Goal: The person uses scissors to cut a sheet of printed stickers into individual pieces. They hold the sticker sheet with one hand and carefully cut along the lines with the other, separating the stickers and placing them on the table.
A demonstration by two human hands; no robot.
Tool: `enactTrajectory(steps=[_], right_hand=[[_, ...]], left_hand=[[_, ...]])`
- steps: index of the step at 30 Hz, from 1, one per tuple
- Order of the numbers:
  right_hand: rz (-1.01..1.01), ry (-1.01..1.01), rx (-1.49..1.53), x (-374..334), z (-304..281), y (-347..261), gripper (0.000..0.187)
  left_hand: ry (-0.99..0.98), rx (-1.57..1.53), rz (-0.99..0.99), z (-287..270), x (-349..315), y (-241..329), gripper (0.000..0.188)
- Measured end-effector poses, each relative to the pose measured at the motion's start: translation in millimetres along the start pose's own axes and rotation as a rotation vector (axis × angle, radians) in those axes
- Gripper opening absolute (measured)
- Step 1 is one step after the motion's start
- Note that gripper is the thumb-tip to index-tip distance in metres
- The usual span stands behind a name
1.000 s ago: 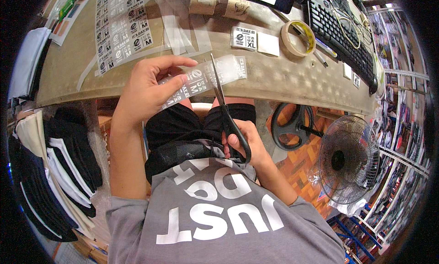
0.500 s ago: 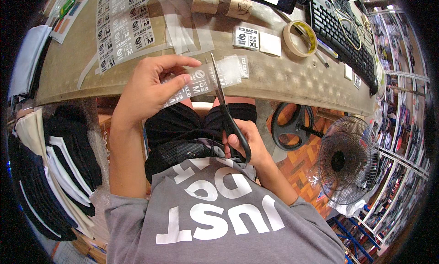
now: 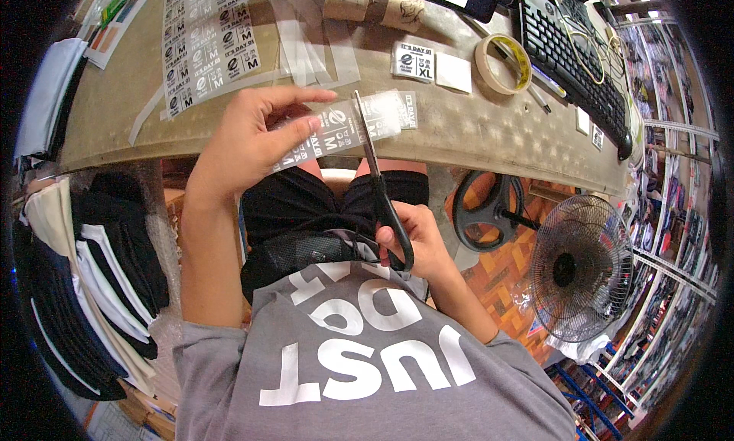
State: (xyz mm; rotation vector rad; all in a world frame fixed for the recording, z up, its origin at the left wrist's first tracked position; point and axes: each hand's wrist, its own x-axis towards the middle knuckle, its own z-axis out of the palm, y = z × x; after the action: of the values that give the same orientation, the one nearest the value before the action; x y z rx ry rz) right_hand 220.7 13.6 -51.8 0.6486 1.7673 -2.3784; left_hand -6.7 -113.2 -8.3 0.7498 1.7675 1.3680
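Between thumb and fingers, my left hand (image 3: pixel 256 139) pinches a clear strip of white-printed label transfers (image 3: pixel 334 129) over the table's near edge. My right hand (image 3: pixel 419 238), low in front of my shirt, grips the black handles of a pair of scissors (image 3: pixel 379 183). Their metal blades point away from me and lie across the strip, looking nearly closed. Right of the blades, the strip's far end rests by a small pile of cut label pieces (image 3: pixel 397 111) on the table. The ends of some left fingers are hidden behind the strip.
Sheets of labels (image 3: pixel 205 43) lie at the far left of the worktable (image 3: pixel 474 131). Farther right are a stack of square labels (image 3: pixel 413 62), a tape roll (image 3: pixel 502 64), and a keyboard (image 3: pixel 569 66). A fan (image 3: pixel 577 269) stands right of my legs; folded clothes (image 3: pixel 99 280) sit at left.
The scissor blades have come closer together across the strip, and the handles have drawn in. Both hands have otherwise shifted only slightly.
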Motion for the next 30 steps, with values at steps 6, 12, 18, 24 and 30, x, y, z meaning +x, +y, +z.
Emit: enactTrajectory(steps=[6,12,18,24,30], right_hand=[[-0.003,0.042,-0.004,-2,-5,0,0.035],[0.046,0.102,-0.025,-6,-7,2,0.035],[0.007,0.065,0.089,-19,-11,7,0.066],[-0.038,-0.072,-0.037,-12,-3,3,0.06],[0.005,-0.052,-0.016,7,4,1,0.047]], left_hand=[[-0.043,-0.108,-0.082,-6,-2,2,0.037],[-0.04,-0.04,-0.012,-9,1,0,0.028],[0.071,0.006,0.033,-9,1,-2,0.024],[0.111,-0.002,0.104,-1,2,-7,0.024],[0.074,-0.052,0.063,3,2,-8,0.024]])
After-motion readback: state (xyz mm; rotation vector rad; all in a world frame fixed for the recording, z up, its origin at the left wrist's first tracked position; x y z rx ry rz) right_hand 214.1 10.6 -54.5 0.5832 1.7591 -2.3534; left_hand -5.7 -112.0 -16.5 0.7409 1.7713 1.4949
